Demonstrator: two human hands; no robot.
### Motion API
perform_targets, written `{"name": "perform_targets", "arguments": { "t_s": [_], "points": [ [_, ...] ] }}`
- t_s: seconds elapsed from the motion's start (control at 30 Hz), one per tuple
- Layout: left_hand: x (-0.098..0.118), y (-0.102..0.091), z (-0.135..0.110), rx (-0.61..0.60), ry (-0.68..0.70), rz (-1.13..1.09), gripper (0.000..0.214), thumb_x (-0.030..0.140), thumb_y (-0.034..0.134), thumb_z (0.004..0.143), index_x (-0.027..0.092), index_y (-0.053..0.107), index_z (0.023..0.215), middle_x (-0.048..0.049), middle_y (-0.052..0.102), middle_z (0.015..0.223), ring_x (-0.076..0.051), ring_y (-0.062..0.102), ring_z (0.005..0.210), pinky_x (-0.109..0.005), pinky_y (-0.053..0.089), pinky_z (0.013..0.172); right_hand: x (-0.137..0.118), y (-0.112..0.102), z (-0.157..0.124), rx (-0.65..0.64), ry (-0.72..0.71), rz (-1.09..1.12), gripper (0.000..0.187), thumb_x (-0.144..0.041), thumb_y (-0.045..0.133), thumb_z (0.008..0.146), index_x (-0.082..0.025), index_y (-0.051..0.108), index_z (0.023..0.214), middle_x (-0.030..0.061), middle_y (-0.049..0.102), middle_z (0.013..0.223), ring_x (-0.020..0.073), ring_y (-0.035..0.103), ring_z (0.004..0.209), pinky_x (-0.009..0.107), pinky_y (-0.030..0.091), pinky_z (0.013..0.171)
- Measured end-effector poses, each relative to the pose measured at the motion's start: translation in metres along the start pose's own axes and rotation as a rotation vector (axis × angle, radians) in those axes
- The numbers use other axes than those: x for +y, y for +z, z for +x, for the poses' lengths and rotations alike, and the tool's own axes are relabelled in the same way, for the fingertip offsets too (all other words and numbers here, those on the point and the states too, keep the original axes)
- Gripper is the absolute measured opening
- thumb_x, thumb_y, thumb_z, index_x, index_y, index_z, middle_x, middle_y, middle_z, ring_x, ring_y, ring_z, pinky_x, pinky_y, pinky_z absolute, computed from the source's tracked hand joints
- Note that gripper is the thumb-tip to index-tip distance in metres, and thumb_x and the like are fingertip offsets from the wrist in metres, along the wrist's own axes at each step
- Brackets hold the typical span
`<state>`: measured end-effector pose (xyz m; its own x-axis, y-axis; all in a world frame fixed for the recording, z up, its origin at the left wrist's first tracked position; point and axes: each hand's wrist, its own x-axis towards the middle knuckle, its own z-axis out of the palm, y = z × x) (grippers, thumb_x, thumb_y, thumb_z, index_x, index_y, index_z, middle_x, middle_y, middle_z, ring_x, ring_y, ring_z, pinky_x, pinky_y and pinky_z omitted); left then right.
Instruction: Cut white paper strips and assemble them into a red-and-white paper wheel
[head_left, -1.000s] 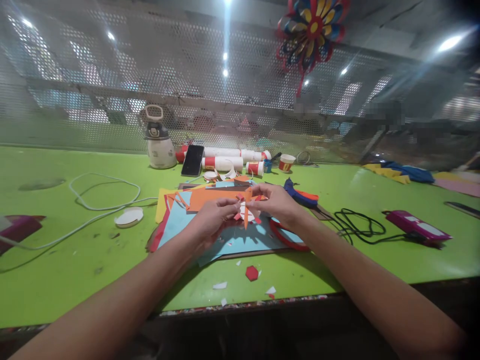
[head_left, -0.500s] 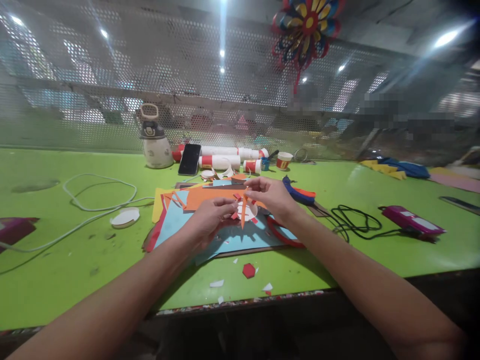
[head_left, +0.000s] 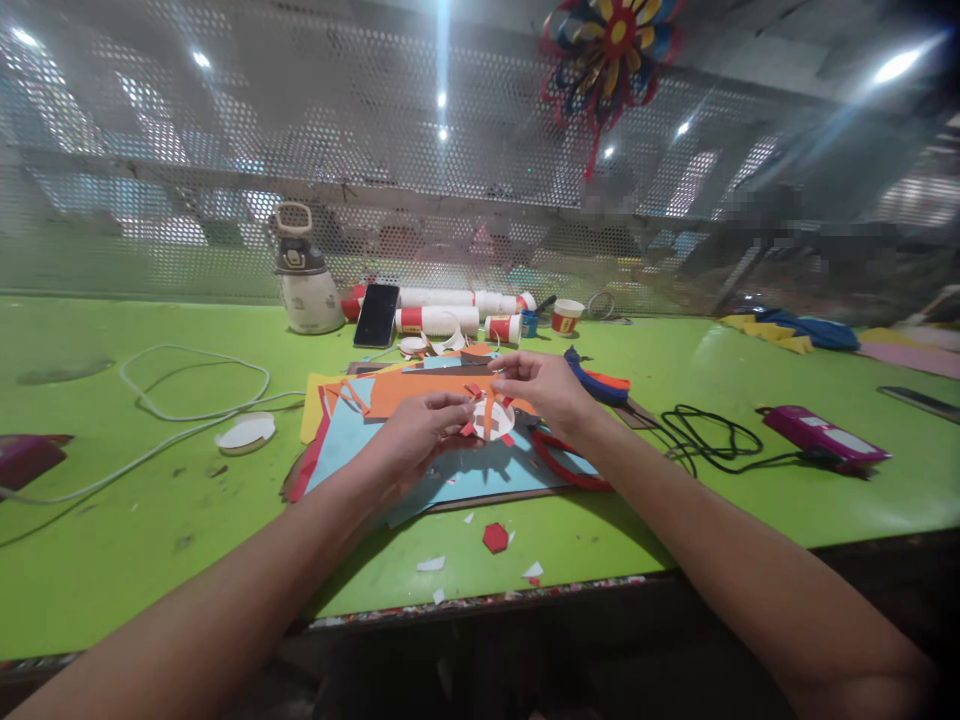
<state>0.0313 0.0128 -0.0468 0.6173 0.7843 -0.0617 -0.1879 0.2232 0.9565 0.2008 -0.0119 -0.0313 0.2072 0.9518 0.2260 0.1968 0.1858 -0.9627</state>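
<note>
My left hand point(head_left: 431, 425) pinches the left edge of a white paper disc point(head_left: 501, 420) with red tabs around its rim. From the right, my right hand point(head_left: 536, 385) grips the upper end of an orange paper strip point(head_left: 489, 412), which lies across the face of the disc. Both are held over a stack of coloured paper, with a light blue sheet point(head_left: 480, 480) on top at the front and an orange sheet point(head_left: 401, 392) behind. Red scissor handles point(head_left: 566, 462) show beside my right forearm, partly hidden by it.
Behind the paper are a phone point(head_left: 376, 315), paper cups point(head_left: 502, 328) and a bottle point(head_left: 311, 290). A magenta device point(head_left: 825, 437) with a black cord lies right; a white cable point(head_left: 161, 450) loops left. A red hexagon point(head_left: 495, 537) and white scraps point(head_left: 431, 564) lie near the front edge.
The orange strip's lower end, which hung below the disc, now sits over the disc and looks shorter. Both hands keep nearly the same place. The view has shifted slightly.
</note>
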Motion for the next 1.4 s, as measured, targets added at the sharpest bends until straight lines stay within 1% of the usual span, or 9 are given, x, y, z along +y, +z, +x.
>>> {"name": "perform_targets", "arguments": {
  "t_s": [0.17,0.47,0.53,0.63,0.73,0.97,1.17,1.3,1.4],
  "points": [
    [0.002,0.002,-0.001,0.037,-0.005,0.004,0.013,0.019,0.071,0.067,0.011,0.068,0.077,-0.0072,0.066,0.075,-0.012,0.057,0.062,-0.034,0.050,0.071,-0.001,0.001,-0.001,-0.017,0.002,0.011,0.019,-0.016,0.069,0.063,-0.016,0.064,0.081,-0.0022,0.060,0.065,0.0115,0.056,0.059,0.029,0.045,0.061],
    [0.000,-0.001,0.000,0.064,0.020,0.009,0.018,0.018,0.071,0.067,0.010,0.067,0.082,-0.0070,0.064,0.077,-0.012,0.057,0.063,-0.034,0.051,0.071,-0.003,0.001,-0.009,0.013,0.014,-0.052,0.023,-0.020,0.062,0.072,-0.016,0.059,0.095,0.0034,0.062,0.079,0.0148,0.059,0.069,0.030,0.049,0.064],
    [-0.001,-0.001,0.000,0.070,0.039,0.017,0.019,0.019,0.071,0.067,0.010,0.066,0.084,-0.0082,0.065,0.081,-0.014,0.059,0.067,-0.035,0.051,0.071,-0.001,0.004,-0.009,0.034,0.008,-0.104,0.031,-0.020,0.061,0.072,-0.016,0.057,0.103,0.0042,0.061,0.083,0.0157,0.059,0.072,0.031,0.049,0.064],
    [-0.004,-0.002,0.001,0.061,0.069,0.038,0.020,0.021,0.070,0.068,0.011,0.066,0.085,-0.0097,0.067,0.084,-0.017,0.062,0.073,-0.034,0.050,0.073,0.004,0.011,-0.009,0.069,-0.020,-0.214,0.053,-0.023,0.066,0.069,-0.017,0.050,0.119,0.0054,0.058,0.092,0.0173,0.057,0.078,0.034,0.049,0.071],
    [-0.006,-0.002,0.003,0.060,0.077,0.054,0.021,0.022,0.071,0.067,0.012,0.066,0.085,-0.0090,0.068,0.084,-0.017,0.062,0.074,-0.034,0.050,0.073,0.008,0.016,-0.011,0.066,-0.044,-0.326,0.063,-0.025,0.071,0.064,-0.018,0.049,0.123,0.0059,0.057,0.096,0.0183,0.056,0.080,0.036,0.047,0.076],
    [-0.002,0.000,0.001,0.084,0.049,0.039,0.016,0.019,0.071,0.067,0.012,0.067,0.080,-0.0078,0.067,0.080,-0.013,0.060,0.065,-0.033,0.050,0.073,0.006,0.018,-0.015,0.017,-0.047,-0.432,0.061,-0.026,0.068,0.065,-0.017,0.050,0.123,0.0052,0.058,0.093,0.0179,0.053,0.077,0.034,0.046,0.073],
    [0.000,0.001,0.000,0.080,0.043,0.032,0.016,0.018,0.071,0.067,0.012,0.067,0.081,-0.0058,0.064,0.076,-0.012,0.057,0.063,-0.035,0.050,0.075,0.010,0.014,-0.014,-0.013,-0.038,-0.410,0.061,-0.028,0.069,0.065,-0.018,0.050,0.122,0.0054,0.058,0.095,0.0149,0.052,0.069,0.031,0.046,0.066],
    [-0.001,0.001,0.000,0.073,0.042,0.036,0.018,0.018,0.070,0.068,0.010,0.067,0.084,-0.0059,0.064,0.077,-0.013,0.057,0.064,-0.037,0.051,0.075,0.011,0.013,-0.013,-0.023,-0.029,-0.390,0.059,-0.027,0.068,0.065,-0.019,0.051,0.121,0.0025,0.056,0.086,0.0142,0.050,0.066,0.029,0.046,0.061],
    [-0.002,0.001,0.000,0.071,0.044,0.032,0.017,0.019,0.070,0.068,0.010,0.067,0.082,-0.0064,0.064,0.076,-0.014,0.059,0.065,-0.037,0.051,0.075,0.011,0.013,-0.013,-0.021,-0.020,-0.378,0.057,-0.026,0.068,0.065,-0.020,0.052,0.120,0.0009,0.055,0.082,0.0135,0.050,0.062,0.028,0.045,0.057]
  ]
}}
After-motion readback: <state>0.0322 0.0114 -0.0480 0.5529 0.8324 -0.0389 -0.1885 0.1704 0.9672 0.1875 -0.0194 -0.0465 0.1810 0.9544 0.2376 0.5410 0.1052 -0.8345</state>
